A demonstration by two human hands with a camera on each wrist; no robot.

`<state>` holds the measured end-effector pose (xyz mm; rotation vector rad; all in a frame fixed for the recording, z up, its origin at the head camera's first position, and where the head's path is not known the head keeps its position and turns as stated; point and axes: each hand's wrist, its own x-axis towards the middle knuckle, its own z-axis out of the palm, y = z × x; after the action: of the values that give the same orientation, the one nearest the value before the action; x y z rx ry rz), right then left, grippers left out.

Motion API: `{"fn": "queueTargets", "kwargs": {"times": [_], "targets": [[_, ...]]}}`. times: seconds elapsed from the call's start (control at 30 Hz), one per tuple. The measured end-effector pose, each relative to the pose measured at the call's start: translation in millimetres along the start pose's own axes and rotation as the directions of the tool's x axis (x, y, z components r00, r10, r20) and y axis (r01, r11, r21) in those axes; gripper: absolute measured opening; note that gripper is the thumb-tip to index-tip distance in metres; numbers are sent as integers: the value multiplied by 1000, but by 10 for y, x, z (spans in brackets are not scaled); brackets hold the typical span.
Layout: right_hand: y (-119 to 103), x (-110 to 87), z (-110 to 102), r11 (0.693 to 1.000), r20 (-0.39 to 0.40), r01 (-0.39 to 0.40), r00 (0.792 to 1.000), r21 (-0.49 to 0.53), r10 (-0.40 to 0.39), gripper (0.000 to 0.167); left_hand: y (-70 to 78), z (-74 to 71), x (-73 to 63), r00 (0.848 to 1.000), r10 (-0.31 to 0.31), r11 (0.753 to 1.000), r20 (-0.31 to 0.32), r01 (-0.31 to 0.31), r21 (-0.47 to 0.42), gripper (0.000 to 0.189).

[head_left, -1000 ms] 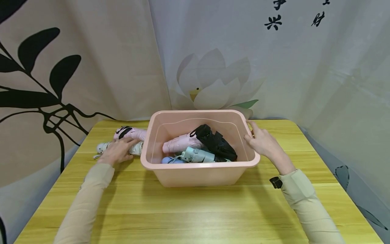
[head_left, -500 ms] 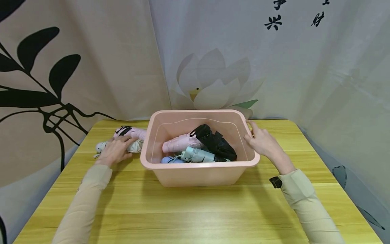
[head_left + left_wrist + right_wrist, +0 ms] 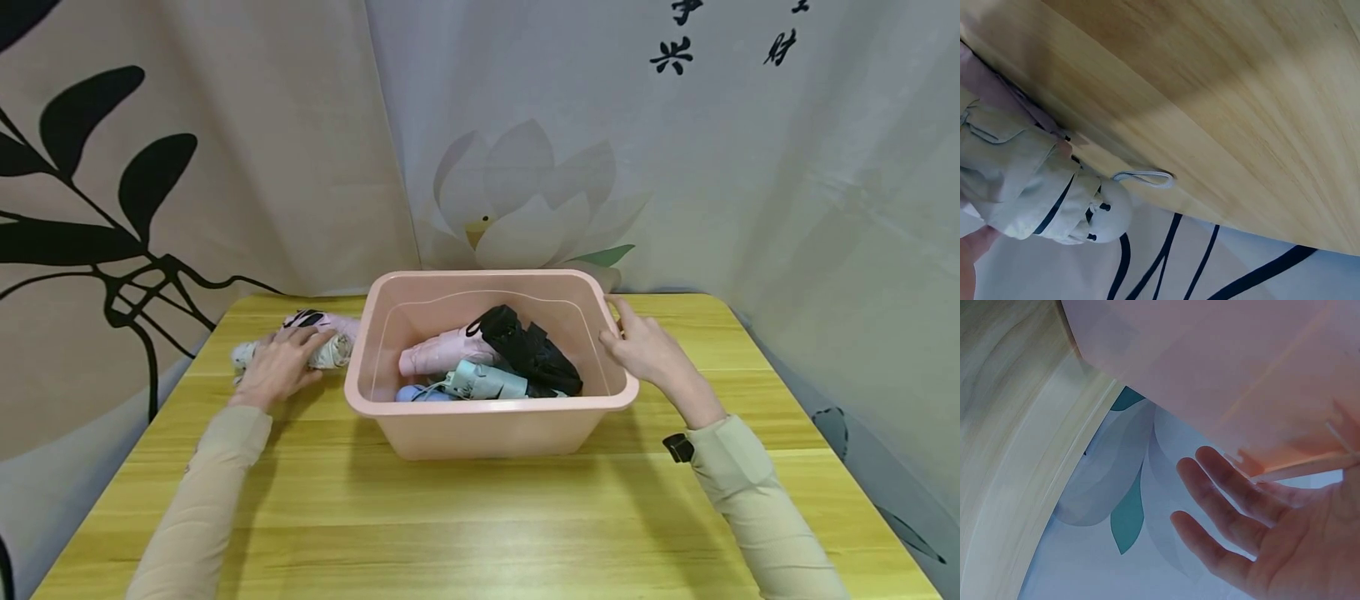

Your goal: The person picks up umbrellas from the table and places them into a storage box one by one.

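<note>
A white folded umbrella (image 3: 331,353) lies at the table's left, and my left hand (image 3: 281,364) grips it from above. In the left wrist view, the umbrella (image 3: 1016,172) shows black marks, a round pale end and a wrist loop, with fingertips on either side. Just behind it lies a pink folded umbrella (image 3: 341,326), partly hidden. My right hand (image 3: 647,352) touches the right rim of the pink plastic bin (image 3: 487,429); in the right wrist view its fingers (image 3: 1222,481) are loosely extended under the rim. The thumb is hidden there.
Inside the bin lie several folded umbrellas: a pink one (image 3: 442,352), a black one (image 3: 536,354), a light blue one (image 3: 487,382) and a blue one (image 3: 422,393), partly hidden. A printed curtain (image 3: 300,167) hangs behind the wooden table (image 3: 480,533).
My left hand has shifted slightly to the left, and the white umbrella has moved a little with it. The right hand and the bin have stayed in place.
</note>
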<state>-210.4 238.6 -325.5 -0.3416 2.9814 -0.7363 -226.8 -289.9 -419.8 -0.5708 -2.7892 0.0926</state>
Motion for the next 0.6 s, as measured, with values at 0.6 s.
{"fn": "queueTargets", "kwargs": {"times": [0.6], "targets": [[10, 8, 9, 1000, -2, 1, 1000, -2, -1, 62, -29, -191, 36, 970, 46, 998, -239, -33, 59, 74]]}}
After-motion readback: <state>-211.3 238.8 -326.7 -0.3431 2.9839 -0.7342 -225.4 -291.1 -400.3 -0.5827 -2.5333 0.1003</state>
